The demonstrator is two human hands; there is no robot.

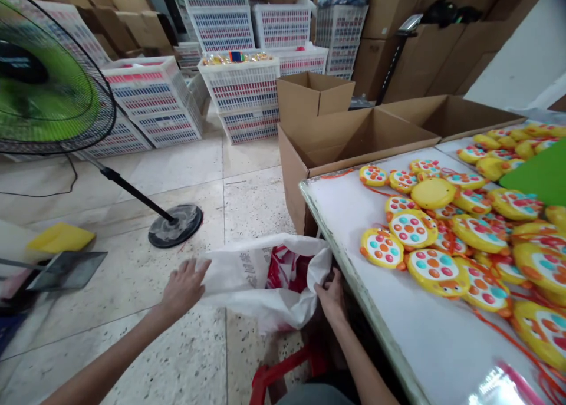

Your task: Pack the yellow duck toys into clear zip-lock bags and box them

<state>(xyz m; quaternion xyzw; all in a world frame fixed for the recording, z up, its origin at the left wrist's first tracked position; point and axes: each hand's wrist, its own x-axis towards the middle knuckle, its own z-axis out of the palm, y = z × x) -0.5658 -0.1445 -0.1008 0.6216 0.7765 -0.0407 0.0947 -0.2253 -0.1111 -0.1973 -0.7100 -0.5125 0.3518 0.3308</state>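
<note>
At lower centre, the sack (232, 272) stood open, red packets (282, 268) (perhaps wrappers) already inside; what remained was unclear. The left hand (184, 283) spread beside it; the right hand (331, 296) curled at its rim, grip uncertain.

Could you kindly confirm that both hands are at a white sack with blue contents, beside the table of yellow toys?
Not quite: the contents are red and white, not blue, as the head view shows. The rest stands: the left hand and right hand are at the white sack, beside the table of yellow toys.
</note>
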